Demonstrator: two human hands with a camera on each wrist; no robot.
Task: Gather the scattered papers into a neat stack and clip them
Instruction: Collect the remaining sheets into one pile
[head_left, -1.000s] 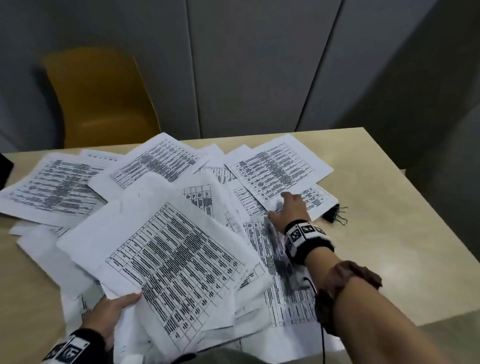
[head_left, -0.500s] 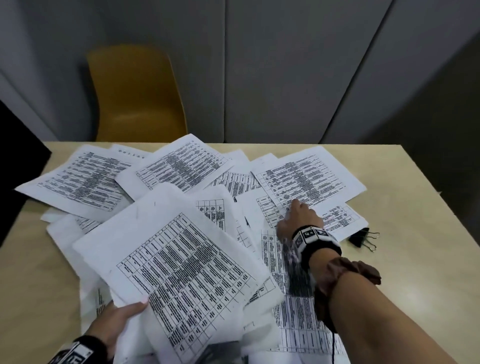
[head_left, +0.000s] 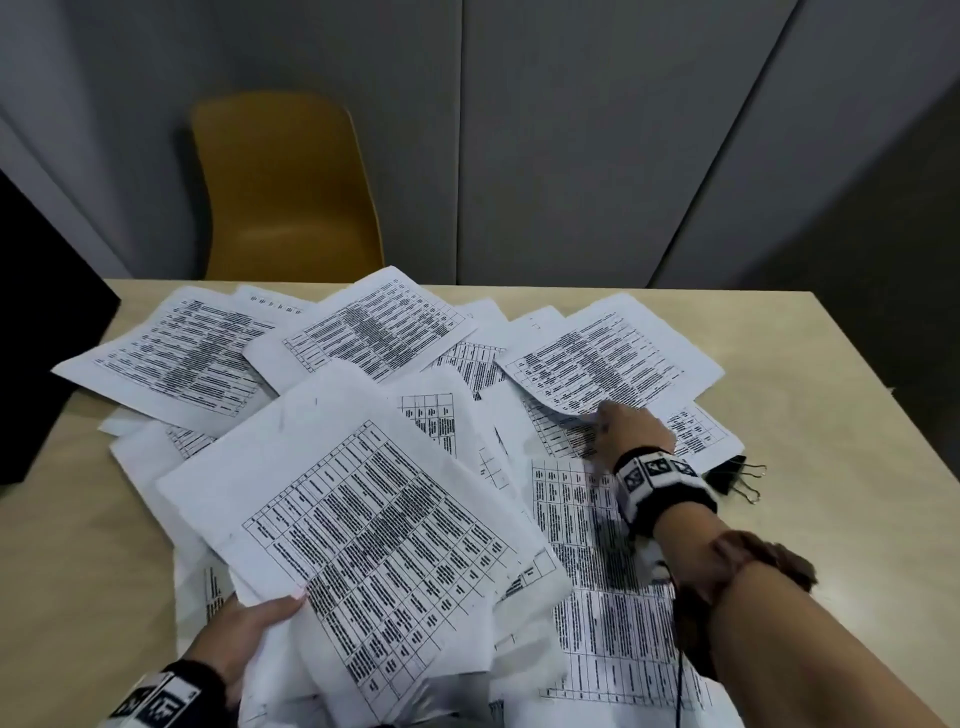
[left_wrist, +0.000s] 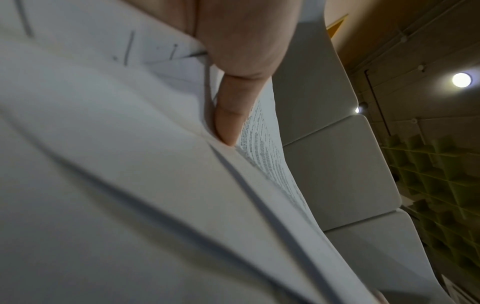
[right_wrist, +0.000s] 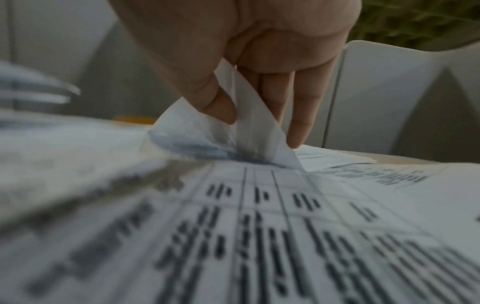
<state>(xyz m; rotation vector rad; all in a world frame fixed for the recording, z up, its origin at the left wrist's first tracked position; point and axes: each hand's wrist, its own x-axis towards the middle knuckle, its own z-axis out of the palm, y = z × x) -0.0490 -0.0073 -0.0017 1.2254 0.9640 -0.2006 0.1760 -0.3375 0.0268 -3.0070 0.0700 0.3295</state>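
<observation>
Printed sheets lie scattered and overlapping over the beige table (head_left: 831, 395). My left hand (head_left: 244, 634) grips a loose bundle of sheets (head_left: 363, 525) at its near edge, thumb on top; in the left wrist view the thumb (left_wrist: 233, 115) presses between the gathered pages (left_wrist: 130, 185). My right hand (head_left: 631, 428) reaches to the right side and pinches the near corner of a far-right sheet (head_left: 613, 358), lifting it. The right wrist view shows thumb and fingers (right_wrist: 221, 102) pinching that curled corner (right_wrist: 249, 131). A black binder clip (head_left: 737, 475) lies right of that hand.
A yellow chair (head_left: 285, 192) stands behind the table's far edge, before grey wall panels. A black object (head_left: 36, 332) sits at the left edge. Bare tabletop shows along the right side and at the near left.
My right hand has reached farther and now pinches and lifts the corner of the far-right sheet. The left hand keeps holding its bundle. The head view has shifted, so the scene sits more rightward.
</observation>
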